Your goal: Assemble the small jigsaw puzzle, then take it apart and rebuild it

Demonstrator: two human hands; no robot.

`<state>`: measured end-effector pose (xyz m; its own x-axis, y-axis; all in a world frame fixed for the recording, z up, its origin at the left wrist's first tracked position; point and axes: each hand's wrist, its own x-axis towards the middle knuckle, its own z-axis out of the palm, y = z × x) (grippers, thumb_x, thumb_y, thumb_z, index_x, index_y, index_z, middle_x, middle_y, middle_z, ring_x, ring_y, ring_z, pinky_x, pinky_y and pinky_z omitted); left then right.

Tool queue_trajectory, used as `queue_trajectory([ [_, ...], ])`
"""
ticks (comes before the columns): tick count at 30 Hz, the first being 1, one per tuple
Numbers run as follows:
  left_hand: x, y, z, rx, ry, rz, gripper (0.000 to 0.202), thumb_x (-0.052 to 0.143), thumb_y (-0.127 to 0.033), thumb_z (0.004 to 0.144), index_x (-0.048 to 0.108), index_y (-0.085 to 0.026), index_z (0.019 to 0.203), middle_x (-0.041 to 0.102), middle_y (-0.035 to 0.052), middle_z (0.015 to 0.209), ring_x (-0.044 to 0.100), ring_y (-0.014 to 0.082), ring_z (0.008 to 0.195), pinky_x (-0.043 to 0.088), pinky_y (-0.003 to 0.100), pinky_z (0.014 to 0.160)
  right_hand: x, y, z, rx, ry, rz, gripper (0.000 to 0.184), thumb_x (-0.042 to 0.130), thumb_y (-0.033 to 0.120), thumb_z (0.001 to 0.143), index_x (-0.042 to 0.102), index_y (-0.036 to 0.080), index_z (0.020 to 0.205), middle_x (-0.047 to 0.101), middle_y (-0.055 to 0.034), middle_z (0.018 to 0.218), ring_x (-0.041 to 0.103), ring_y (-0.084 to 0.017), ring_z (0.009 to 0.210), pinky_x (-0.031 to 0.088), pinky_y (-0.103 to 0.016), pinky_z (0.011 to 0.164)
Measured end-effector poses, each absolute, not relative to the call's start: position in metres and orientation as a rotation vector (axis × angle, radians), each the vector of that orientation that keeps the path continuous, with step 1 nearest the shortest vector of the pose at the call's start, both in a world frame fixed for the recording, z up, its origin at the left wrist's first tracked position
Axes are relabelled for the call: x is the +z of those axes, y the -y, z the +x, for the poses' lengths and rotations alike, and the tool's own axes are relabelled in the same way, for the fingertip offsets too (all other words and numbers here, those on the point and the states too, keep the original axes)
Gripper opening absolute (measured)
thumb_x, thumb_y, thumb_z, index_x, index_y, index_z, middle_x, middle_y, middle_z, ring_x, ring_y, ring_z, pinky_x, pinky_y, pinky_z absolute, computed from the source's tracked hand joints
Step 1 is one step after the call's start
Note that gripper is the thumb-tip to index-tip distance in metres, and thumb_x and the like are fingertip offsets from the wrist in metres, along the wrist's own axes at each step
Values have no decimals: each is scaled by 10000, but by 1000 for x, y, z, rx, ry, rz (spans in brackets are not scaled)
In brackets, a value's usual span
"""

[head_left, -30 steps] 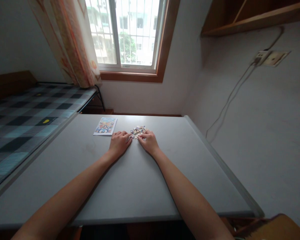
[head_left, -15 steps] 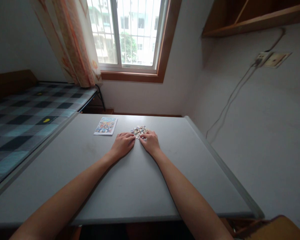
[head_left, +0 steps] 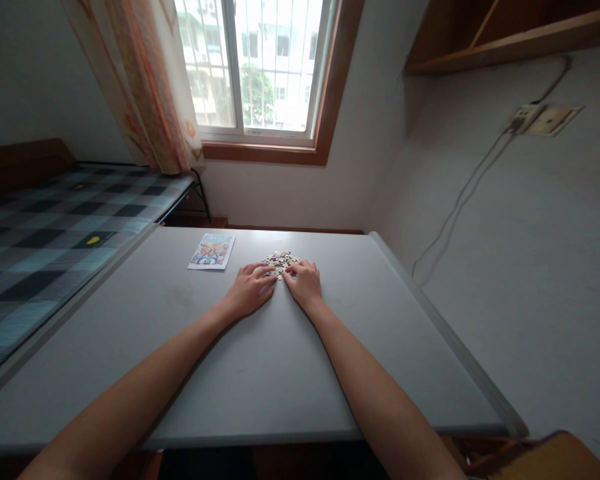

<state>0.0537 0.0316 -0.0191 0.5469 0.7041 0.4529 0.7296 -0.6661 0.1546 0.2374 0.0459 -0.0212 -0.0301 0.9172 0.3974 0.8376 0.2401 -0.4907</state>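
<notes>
A small heap of jigsaw puzzle pieces (head_left: 281, 257), mixed pale and coloured, lies on the grey-white table (head_left: 260, 387) in front of me. My left hand (head_left: 251, 289) rests at the heap's left front side, its fingers apart and their tips at the pieces. On the right front side is my right hand (head_left: 305, 281), fingers bent and thumb a little apart, also at the edge of the heap. A few pieces show in the gap between both hands. Left of the heap lies a colourful printed picture sheet (head_left: 211, 252), flat and untouched.
A bed with a checked cover (head_left: 80, 220) stands along the table's left side. Beyond the table are a barred window (head_left: 260, 67) and a curtain (head_left: 150, 87). A cable (head_left: 460, 200) hangs from a wall socket on the right, below a wooden shelf (head_left: 510, 47).
My left hand has shifted slightly right and its fingers have spread more over the pieces. The right hand has moved a little to the right. The picture sheet stays in place.
</notes>
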Motion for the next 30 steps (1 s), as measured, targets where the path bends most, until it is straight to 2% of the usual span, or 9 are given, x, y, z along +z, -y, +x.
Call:
queue_trajectory([
  [4,-17,-30,55,-796,1179,-2728,233,520,-276,894,675,-278,1067,645,15,1191,463,252,1211,348,454,1022,-21,-45,236,175,1920,-1540,194,627,293,832,722,266,1000,586,-66,960,474,-225,951,367,-349,864],
  [9,-16,-31,55,-846,1170,-2685,145,564,-286,870,702,-240,867,682,27,1010,515,250,1099,383,440,965,-19,-41,234,158,2032,-1552,242,582,312,858,707,327,1066,568,-63,1048,445,-236,988,360,-353,849],
  [15,-17,-32,55,-895,1249,-2643,142,599,-309,852,712,-246,911,679,35,961,532,244,1036,395,435,938,-20,-42,234,187,2016,-1564,214,605,281,839,727,302,1013,564,-67,1042,439,-227,1001,351,-345,878],
  [20,-17,-33,54,-885,1288,-2681,122,611,-302,846,715,-249,813,682,27,957,531,236,1025,400,427,931,-21,-42,233,172,1991,-1547,215,623,295,823,727,288,1011,569,-67,1027,442,-230,984,356,-349,873],
  [30,-19,-34,53,-915,1395,-2597,185,558,-321,886,705,-225,826,683,40,929,530,234,988,408,403,891,-22,-45,235,184,1986,-1558,208,624,292,829,728,291,1009,569,-68,1024,441,-230,984,360,-347,873],
])
